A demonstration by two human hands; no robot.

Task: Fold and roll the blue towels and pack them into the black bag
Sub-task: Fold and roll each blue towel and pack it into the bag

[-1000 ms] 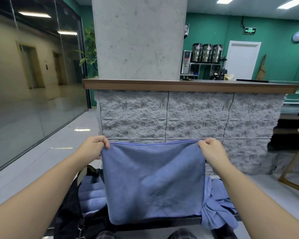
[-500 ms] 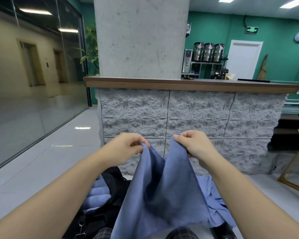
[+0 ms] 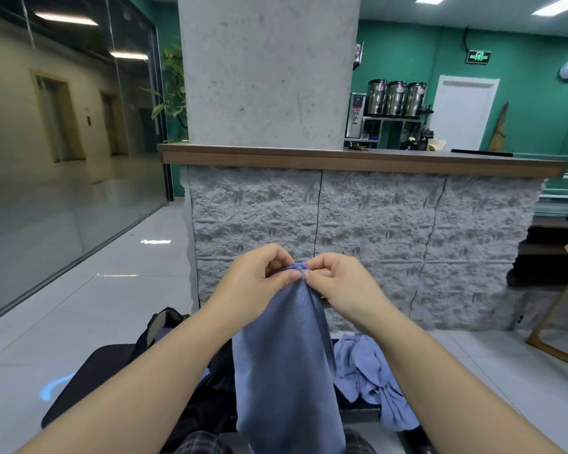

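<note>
Two hands — left hand [image 3: 259, 283] and right hand [image 3: 338, 283] — pinch the soft blue cloth towel [image 3: 286, 371] together. It hangs folded beneath both grips.

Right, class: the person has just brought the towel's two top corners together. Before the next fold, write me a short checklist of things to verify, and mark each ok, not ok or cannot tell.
1. Both top corners of the held towel meet: ok, pinched together at the top.
2. Left hand grips its corner: ok.
3. Right hand grips its corner: ok.
4. Side edges line up all the way down: cannot tell, the lower end runs out of view.
5. Black bag within reach: ok, just below the left forearm.
6. More towels waiting: ok, a crumpled pile lies to the right.
</note>
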